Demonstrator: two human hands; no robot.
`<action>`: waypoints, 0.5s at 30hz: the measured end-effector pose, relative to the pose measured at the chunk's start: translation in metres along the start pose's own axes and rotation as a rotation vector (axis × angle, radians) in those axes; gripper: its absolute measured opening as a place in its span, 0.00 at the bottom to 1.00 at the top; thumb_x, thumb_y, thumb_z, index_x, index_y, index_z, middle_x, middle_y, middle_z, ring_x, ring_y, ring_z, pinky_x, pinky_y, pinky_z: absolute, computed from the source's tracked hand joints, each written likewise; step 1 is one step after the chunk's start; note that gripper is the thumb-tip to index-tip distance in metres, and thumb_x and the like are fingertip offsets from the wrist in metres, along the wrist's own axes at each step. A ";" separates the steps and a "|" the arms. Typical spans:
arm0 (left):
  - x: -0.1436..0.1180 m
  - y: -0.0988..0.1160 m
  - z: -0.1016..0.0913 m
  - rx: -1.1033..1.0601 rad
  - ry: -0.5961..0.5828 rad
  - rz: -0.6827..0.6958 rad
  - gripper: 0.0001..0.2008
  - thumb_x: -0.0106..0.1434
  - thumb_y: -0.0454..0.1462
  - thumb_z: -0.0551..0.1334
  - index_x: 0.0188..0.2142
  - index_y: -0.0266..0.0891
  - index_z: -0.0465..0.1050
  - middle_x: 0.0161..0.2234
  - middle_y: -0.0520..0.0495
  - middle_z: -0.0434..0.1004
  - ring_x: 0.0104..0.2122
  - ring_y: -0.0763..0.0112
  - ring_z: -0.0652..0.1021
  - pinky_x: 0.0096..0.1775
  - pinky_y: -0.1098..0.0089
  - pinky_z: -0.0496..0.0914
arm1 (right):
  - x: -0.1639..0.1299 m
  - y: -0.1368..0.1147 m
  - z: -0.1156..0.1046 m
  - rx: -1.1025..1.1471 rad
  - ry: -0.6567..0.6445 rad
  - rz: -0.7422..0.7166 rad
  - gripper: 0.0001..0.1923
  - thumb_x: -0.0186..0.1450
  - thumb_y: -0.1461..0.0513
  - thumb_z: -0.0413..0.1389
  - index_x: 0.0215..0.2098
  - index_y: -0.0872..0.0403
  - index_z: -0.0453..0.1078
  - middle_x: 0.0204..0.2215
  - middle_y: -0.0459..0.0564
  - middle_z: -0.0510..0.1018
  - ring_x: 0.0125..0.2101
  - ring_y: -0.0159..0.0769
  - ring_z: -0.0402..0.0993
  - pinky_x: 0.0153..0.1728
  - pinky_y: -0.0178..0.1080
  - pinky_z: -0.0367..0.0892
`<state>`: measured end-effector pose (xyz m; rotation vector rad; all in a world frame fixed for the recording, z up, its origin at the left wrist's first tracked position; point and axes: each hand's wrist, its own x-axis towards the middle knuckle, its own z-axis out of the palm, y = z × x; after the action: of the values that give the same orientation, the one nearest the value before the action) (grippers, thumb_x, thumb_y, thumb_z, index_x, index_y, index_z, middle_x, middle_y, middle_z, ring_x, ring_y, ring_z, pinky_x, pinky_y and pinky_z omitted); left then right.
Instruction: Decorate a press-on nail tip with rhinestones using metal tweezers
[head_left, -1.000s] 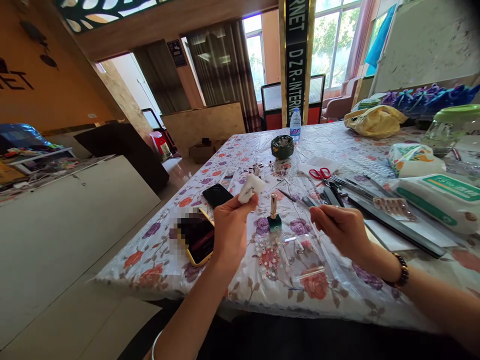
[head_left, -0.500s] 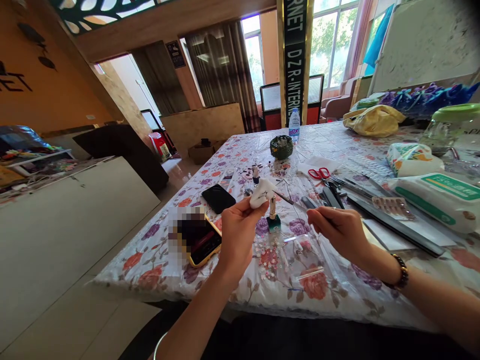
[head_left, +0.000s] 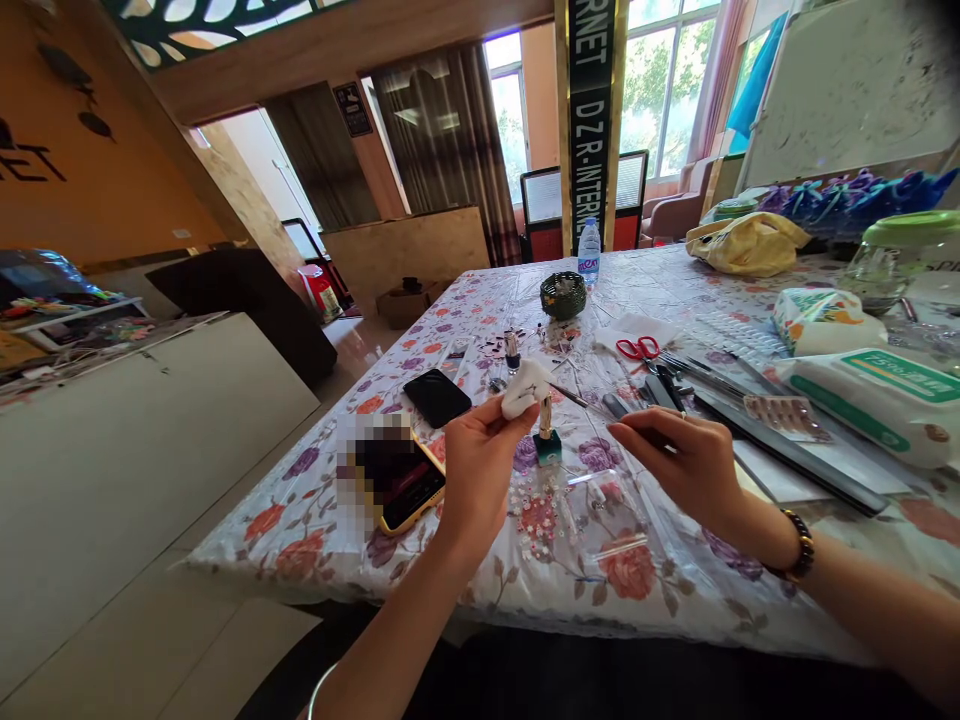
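Observation:
My left hand (head_left: 480, 470) is closed on a crumpled white wipe (head_left: 525, 390), pinched between thumb and fingers above the table. In my right hand (head_left: 686, 460) is a thin brush (head_left: 571, 396), held near its far end between thumb and fingertips. The brush's dark front end reaches to the right side of the wipe and appears to touch it; the very tip is hard to make out. Just below the wipe stands a small dark green nail polish bottle (head_left: 549, 447). Small flower-shaped decorations (head_left: 536, 520) lie beside a clear plastic case (head_left: 607, 515) nearer me.
Two phones, a black one (head_left: 437, 397) and a yellow-cased one (head_left: 412, 495), lie to the left. Rightward are red-handled scissors (head_left: 637, 348), several dark tools, and a wipes pack (head_left: 877, 400). Behind are a woven basket (head_left: 562, 295) and water bottle (head_left: 589, 255).
My right hand's fingers have shifted and straightened a little on the brush. My left hand and the wipe stay almost in place.

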<state>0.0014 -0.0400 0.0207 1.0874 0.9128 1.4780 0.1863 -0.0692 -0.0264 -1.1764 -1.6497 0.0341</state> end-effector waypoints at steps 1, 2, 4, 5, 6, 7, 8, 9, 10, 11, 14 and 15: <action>0.001 0.000 -0.001 0.008 0.004 0.008 0.11 0.45 0.33 0.69 0.32 0.38 0.79 0.32 0.51 0.80 0.34 0.73 0.74 0.42 0.72 0.65 | 0.000 0.001 0.000 -0.002 0.010 0.006 0.08 0.59 0.59 0.57 0.28 0.56 0.72 0.19 0.43 0.71 0.18 0.24 0.59 0.20 0.31 0.55; 0.001 0.001 -0.001 0.015 0.011 0.018 0.10 0.46 0.33 0.69 0.32 0.38 0.79 0.32 0.51 0.80 0.34 0.73 0.74 0.42 0.72 0.65 | 0.000 0.001 0.000 -0.002 0.023 0.010 0.08 0.59 0.59 0.57 0.28 0.56 0.72 0.19 0.44 0.70 0.18 0.24 0.60 0.20 0.31 0.55; 0.002 0.002 -0.002 0.032 0.027 0.039 0.09 0.46 0.33 0.69 0.31 0.38 0.79 0.30 0.52 0.80 0.34 0.73 0.74 0.41 0.72 0.65 | 0.000 0.002 0.000 0.000 0.052 0.015 0.08 0.59 0.59 0.58 0.28 0.56 0.72 0.19 0.44 0.71 0.19 0.25 0.61 0.21 0.31 0.55; 0.002 0.003 -0.003 0.043 0.032 0.047 0.09 0.46 0.33 0.69 0.30 0.38 0.79 0.30 0.52 0.80 0.34 0.73 0.74 0.41 0.72 0.65 | 0.000 0.002 -0.001 0.002 0.063 0.015 0.08 0.59 0.59 0.58 0.28 0.57 0.72 0.19 0.44 0.71 0.19 0.25 0.61 0.21 0.31 0.56; 0.002 0.003 -0.003 0.056 0.032 0.051 0.09 0.46 0.33 0.69 0.30 0.38 0.79 0.30 0.52 0.80 0.34 0.73 0.74 0.41 0.72 0.65 | 0.000 0.002 -0.001 0.006 0.067 0.015 0.08 0.59 0.59 0.58 0.28 0.57 0.72 0.19 0.44 0.71 0.19 0.25 0.61 0.22 0.31 0.56; 0.002 0.004 -0.003 0.072 0.029 0.053 0.09 0.45 0.33 0.69 0.30 0.37 0.79 0.30 0.52 0.80 0.34 0.72 0.74 0.41 0.72 0.65 | 0.000 0.001 0.000 0.010 0.064 0.018 0.08 0.58 0.59 0.58 0.28 0.56 0.72 0.20 0.44 0.72 0.19 0.25 0.61 0.22 0.31 0.56; 0.001 0.005 -0.003 0.089 0.025 0.054 0.10 0.45 0.33 0.69 0.31 0.37 0.79 0.30 0.51 0.80 0.34 0.71 0.74 0.41 0.72 0.65 | 0.000 0.001 0.000 0.016 0.055 0.023 0.07 0.58 0.59 0.59 0.28 0.56 0.72 0.19 0.44 0.72 0.19 0.24 0.61 0.22 0.31 0.56; 0.000 0.006 -0.003 0.106 0.024 0.057 0.10 0.45 0.34 0.69 0.31 0.36 0.79 0.30 0.50 0.80 0.34 0.71 0.74 0.40 0.72 0.65 | 0.001 0.002 0.000 0.022 0.047 0.033 0.08 0.58 0.59 0.59 0.27 0.56 0.72 0.19 0.43 0.72 0.19 0.24 0.61 0.22 0.31 0.55; 0.000 0.007 -0.003 0.123 0.027 0.062 0.11 0.45 0.34 0.69 0.31 0.35 0.79 0.30 0.50 0.80 0.34 0.71 0.74 0.40 0.72 0.65 | 0.001 0.002 0.000 0.030 0.045 0.050 0.08 0.58 0.58 0.59 0.26 0.56 0.72 0.19 0.43 0.71 0.18 0.24 0.60 0.21 0.31 0.55; 0.001 0.008 -0.003 0.138 0.036 0.070 0.11 0.45 0.35 0.69 0.31 0.35 0.79 0.31 0.49 0.80 0.34 0.70 0.74 0.39 0.72 0.66 | 0.002 0.004 0.001 0.041 0.052 0.072 0.09 0.58 0.58 0.59 0.26 0.56 0.72 0.18 0.43 0.70 0.18 0.24 0.60 0.21 0.31 0.54; 0.006 0.013 -0.008 0.195 0.087 0.110 0.14 0.49 0.39 0.66 0.35 0.34 0.77 0.33 0.48 0.79 0.35 0.70 0.74 0.39 0.72 0.65 | 0.007 0.011 0.001 0.096 0.121 0.165 0.12 0.61 0.56 0.55 0.27 0.57 0.70 0.16 0.41 0.65 0.17 0.23 0.57 0.18 0.30 0.52; 0.010 0.015 -0.011 0.225 0.101 0.123 0.15 0.51 0.41 0.65 0.37 0.34 0.76 0.34 0.48 0.78 0.35 0.71 0.74 0.38 0.72 0.65 | 0.009 0.014 0.000 0.124 0.147 0.198 0.13 0.63 0.55 0.53 0.28 0.57 0.69 0.15 0.40 0.64 0.16 0.23 0.56 0.17 0.30 0.52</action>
<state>-0.0143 -0.0326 0.0331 1.2601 1.1210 1.5692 0.1956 -0.0554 -0.0275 -1.2140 -1.3795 0.1682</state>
